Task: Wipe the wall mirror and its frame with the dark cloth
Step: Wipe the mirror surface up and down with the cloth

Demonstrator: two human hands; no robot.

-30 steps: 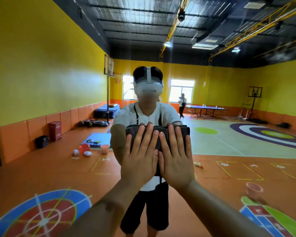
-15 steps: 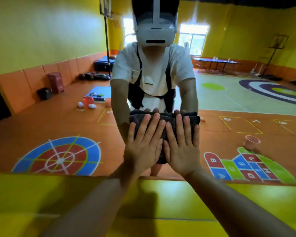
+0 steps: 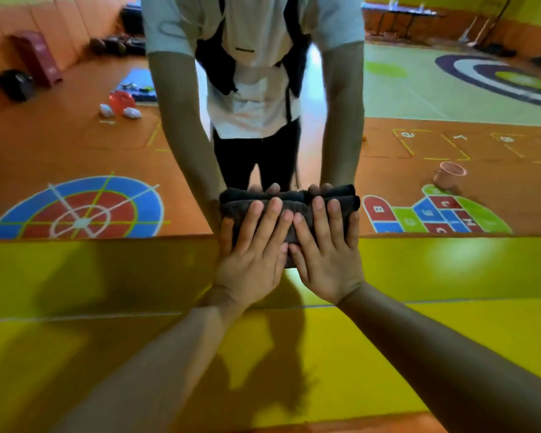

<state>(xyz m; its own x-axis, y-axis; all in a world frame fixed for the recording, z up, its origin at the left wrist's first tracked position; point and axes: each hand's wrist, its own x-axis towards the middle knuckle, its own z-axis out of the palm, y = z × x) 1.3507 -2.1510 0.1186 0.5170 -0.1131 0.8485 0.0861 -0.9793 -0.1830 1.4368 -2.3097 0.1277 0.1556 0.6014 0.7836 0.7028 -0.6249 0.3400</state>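
Cloth (image 3: 297,204), dark and folded, sits at frame centre across the mirror's (image 3: 75,145) bottom edge, where glass meets yellow wall (image 3: 450,270). We press it with left hand (image 3: 253,260) and right hand (image 3: 325,260) side by side, fingers flat and straight. Glass stretches left, right and above.

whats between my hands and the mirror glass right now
The folded dark cloth: the left hand and right hand press it flat against the mirror near its lower edge, as the head view shows.

Dark cloth (image 3: 235,202) mostly hidden under left hand (image 3: 250,257), right hand (image 3: 325,257); reflected person (image 3: 256,95) cut off above chest by top edge.
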